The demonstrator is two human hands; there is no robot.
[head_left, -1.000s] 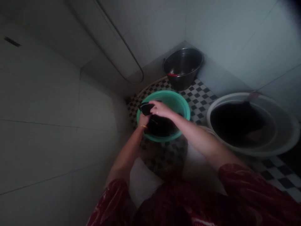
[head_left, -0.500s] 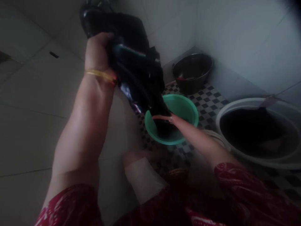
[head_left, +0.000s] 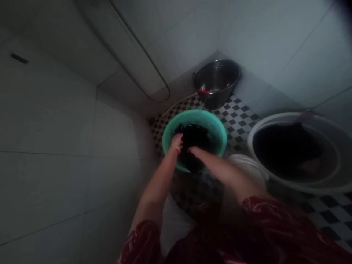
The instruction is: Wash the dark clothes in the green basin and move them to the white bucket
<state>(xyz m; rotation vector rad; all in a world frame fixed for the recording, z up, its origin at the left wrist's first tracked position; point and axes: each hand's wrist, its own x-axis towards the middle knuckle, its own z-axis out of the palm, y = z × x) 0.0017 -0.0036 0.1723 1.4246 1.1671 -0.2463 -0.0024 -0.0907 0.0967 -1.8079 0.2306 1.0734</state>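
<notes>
Place: a dim tiled corner with a black-and-white checkered floor (head_left: 236, 113); the person bends over it, red patterned sleeves at the bottom of the view.
Green basin (head_left: 217, 126): it sits on the floor right in front of the person, well apart from the wall corner, and holds the dark cloth.
Dark cloth (head_left: 195, 137): a wet-looking black bundle lying inside the green basin, mostly down in its bottom; none of it hangs over the rim as far as the dim view shows.
Left hand (head_left: 176, 141): down in the basin at the left side of the cloth, with a thin yellow band at the wrist; it touches the cloth, but whether the fingers are clenched on it is too dark to tell.
Right hand (head_left: 195, 151): laid on the near part of the cloth, fingers pointing left toward the other hand; I cannot tell if it grasps or only presses.
Metal bowl (head_left: 217, 79): in the far corner, with something red at its near rim.
White tub (head_left: 297, 181): to the right of the green basin, with dark contents inside.
Progress: judging by this, the washing is mid-way; the cloth is in the basin under both hands, not yet wrung or moved to another vessel.
</notes>
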